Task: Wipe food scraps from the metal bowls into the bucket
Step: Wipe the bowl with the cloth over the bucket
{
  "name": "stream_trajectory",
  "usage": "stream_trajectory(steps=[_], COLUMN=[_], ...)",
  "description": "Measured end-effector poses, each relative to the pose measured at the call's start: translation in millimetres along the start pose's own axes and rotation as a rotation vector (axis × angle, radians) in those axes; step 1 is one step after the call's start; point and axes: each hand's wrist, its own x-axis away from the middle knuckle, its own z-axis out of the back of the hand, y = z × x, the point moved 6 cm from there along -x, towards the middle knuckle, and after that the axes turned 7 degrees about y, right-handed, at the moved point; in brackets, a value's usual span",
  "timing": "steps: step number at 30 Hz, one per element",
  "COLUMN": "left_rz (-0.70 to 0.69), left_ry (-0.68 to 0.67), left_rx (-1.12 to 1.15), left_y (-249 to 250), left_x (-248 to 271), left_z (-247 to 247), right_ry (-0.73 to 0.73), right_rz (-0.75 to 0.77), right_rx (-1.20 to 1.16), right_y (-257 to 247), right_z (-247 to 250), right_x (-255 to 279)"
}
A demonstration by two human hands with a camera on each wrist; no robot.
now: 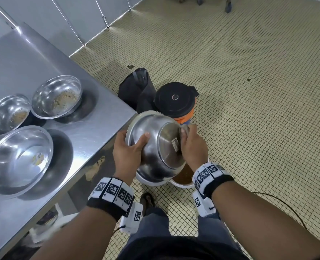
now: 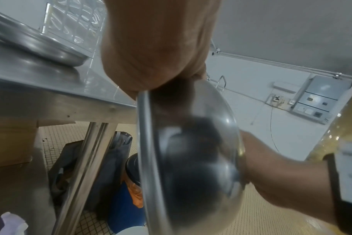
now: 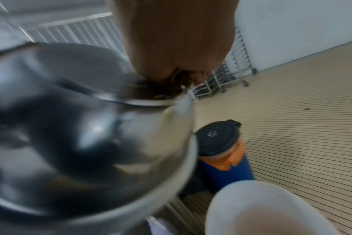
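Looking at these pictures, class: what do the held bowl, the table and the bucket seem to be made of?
Held bowl: polished metal, probably stainless steel; mirror-like reflections.
Table: brushed sheet steel; dull grey sheen, folded edge.
Bucket: likely white plastic; matte, thick rounded rim.

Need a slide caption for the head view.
Both hands tip a metal bowl over the white bucket; three bowls wait on the table.

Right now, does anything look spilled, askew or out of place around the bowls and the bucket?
Nothing looks spilled. The bowl held by both hands, left and right, is tipped bottom-up over the white bucket, which fits the job. Three bowls on the table sit tilted, two with scraps still inside. One floor tile looks chipped.
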Motion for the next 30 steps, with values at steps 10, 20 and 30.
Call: stream_trajectory(steps=[10, 20, 30], left_rz=[0.007, -0.042, -0.129], left_ry=[0.007, 0.011, -0.073], left_rx=[-0.015, -0.046, -0.139], left_y=[-7.0, 0.1, -0.8], left_x=[2.0, 3.5, 10.9], left_z=[1.7, 7.3, -0.4], right_ry=[0.006, -0.064, 0.069], right_rz=[0.182, -0.175, 0.128], right_rx=[-0.264, 0.028, -0.083], right_y=[-54.3, 21.9, -49.8], right_z=[10.0, 4.7, 12.9], right_x=[8.0, -5.5, -14.6])
